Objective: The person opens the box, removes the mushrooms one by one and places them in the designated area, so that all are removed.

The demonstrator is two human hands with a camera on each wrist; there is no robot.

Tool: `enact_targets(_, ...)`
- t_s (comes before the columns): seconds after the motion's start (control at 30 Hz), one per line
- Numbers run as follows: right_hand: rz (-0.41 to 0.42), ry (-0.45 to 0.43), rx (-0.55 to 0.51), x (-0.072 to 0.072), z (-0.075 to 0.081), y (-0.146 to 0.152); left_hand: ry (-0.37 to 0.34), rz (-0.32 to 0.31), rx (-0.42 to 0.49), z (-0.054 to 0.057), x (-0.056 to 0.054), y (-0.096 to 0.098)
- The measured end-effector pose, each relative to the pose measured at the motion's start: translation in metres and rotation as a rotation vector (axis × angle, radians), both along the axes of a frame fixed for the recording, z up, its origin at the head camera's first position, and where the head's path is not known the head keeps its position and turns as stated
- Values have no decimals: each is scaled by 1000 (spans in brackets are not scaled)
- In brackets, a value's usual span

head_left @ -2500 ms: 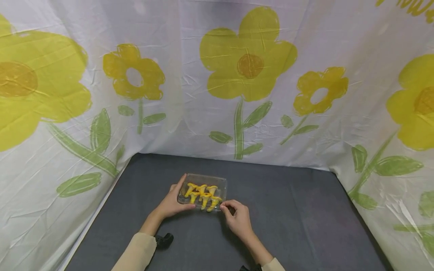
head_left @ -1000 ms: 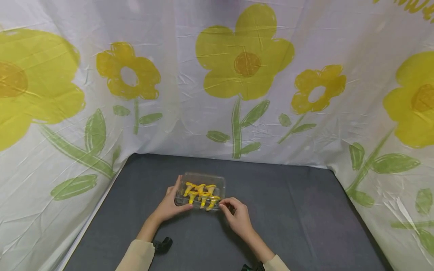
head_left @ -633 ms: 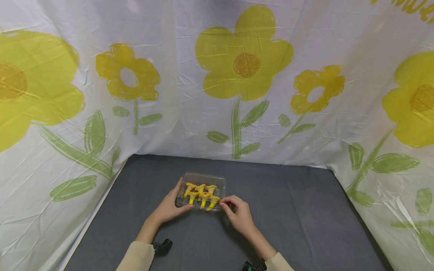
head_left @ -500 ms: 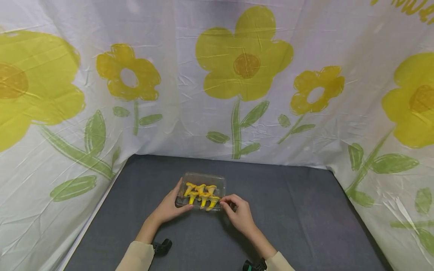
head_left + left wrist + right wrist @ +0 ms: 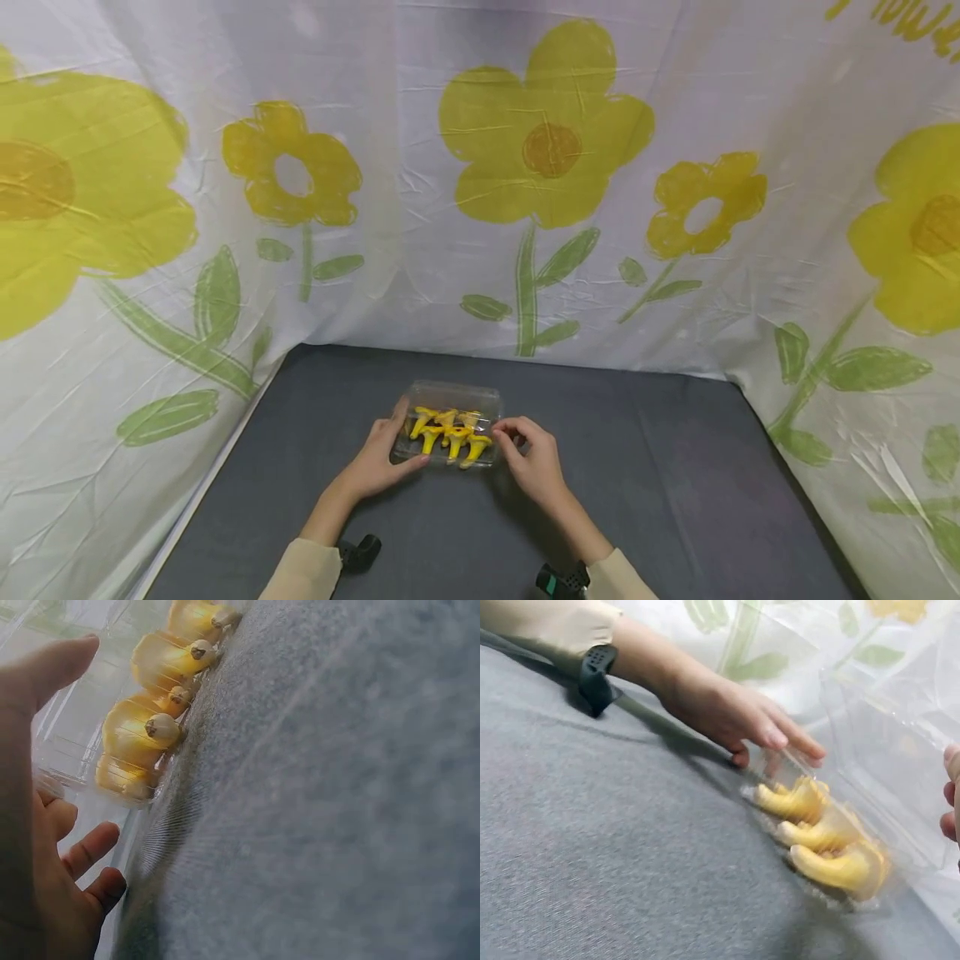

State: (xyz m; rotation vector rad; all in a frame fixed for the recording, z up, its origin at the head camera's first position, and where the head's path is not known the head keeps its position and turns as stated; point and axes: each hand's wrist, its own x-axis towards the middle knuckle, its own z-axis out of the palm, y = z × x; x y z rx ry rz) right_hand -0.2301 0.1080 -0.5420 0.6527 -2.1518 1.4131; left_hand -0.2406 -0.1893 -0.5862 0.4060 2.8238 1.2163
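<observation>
A hinged clear plastic container (image 5: 442,459) rests on the dark cloth, holding several yellow, trumpet-shaped mushrooms (image 5: 476,447). My left hand (image 5: 375,460) grips its left end, thumb along the front and index finger up the side; the left wrist view shows the other fingers spread beside the plastic. At the front right, my right hand (image 5: 534,460) pinches the edge of the container's clear lid (image 5: 870,742), which stands partly raised. In the right wrist view the mushroom stems (image 5: 814,862) point toward the open front, and only fingertips (image 5: 950,769) of my right hand show.
Dark grey cloth (image 5: 660,500) covers the table around the container. A white curtain (image 5: 420,217) with printed yellow flowers hangs behind and at both sides. Black wrist straps (image 5: 360,553) sit at both beige sleeves.
My right hand has moved slightly up with the lid's front edge, lifting it off the front row of mushrooms. The left hand keeps its hold on the container's left end.
</observation>
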Motion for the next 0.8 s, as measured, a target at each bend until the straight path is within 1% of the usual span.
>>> enact_targets(0.17, -56, -8, -7, -5, 5, -1, -16, 4, -15, 1, 4, 0)
enact_targets(0.3, -69, -30, -1, -7, 6, -1, -17, 16, 1, 3, 4, -1)
enact_targets(0.43, -71, -44, 8, -8, 8, 0, -13, 18, 8, 8, -4, -2)
enact_targets(0.57, -62, -40, 7, -7, 10, 1, -25, -10, 12, 11, -10, -3)
enact_targets(0.8, -56, -54, 16, -7, 10, -1, -58, -16, 47, 9, -18, -3)
